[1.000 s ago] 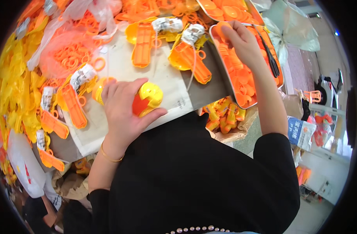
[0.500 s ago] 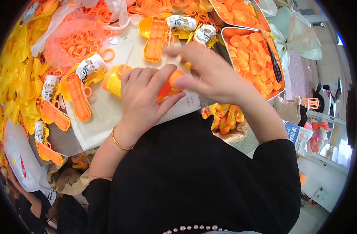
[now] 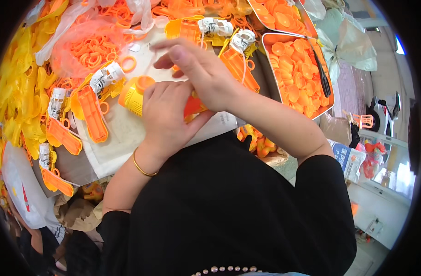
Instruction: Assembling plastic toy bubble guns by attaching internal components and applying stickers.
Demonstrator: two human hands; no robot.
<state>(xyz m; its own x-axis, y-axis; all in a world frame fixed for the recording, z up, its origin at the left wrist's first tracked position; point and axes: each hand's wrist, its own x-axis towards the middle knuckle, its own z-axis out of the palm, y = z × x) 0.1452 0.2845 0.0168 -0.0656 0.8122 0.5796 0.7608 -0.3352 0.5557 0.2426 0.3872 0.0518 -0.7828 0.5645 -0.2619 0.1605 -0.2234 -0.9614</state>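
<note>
Yellow-and-orange toy point(image 3: 133, 99) being gripped over a white mat point(image 3: 114, 156)

Hands are covering most of the toy: its rounded end is showing on the left, and a patch of red-orange is peeking out at the right, near a thumb. Whether it is touching the mat is hard to make out. The right forearm point(image 3: 274, 112) is cutting off part of one half shell point(image 3: 235, 64) at the mat's right side, while the right hand point(image 3: 206, 76) is partly hiding another half shell at the mat's far edge.

The left hand point(image 3: 166, 106) is curling its fingers, close together, over the toy, its thumb stretching along the near side. The right hand is hovering above the toy's right part, fingers loosely parted and pointing left; I cannot tell whether it is holding or touching anything.

A third half shell point(image 3: 91, 112) is lying across the mat's left edge. Right of the mat, a tray point(image 3: 271, 69) is holding orange discs point(image 3: 293, 64). The mat's near edge is running close to the black-clothed torso point(image 3: 229, 207). Bare mat surface is stretching between that third shell and the left hand, leaving open room.
</note>
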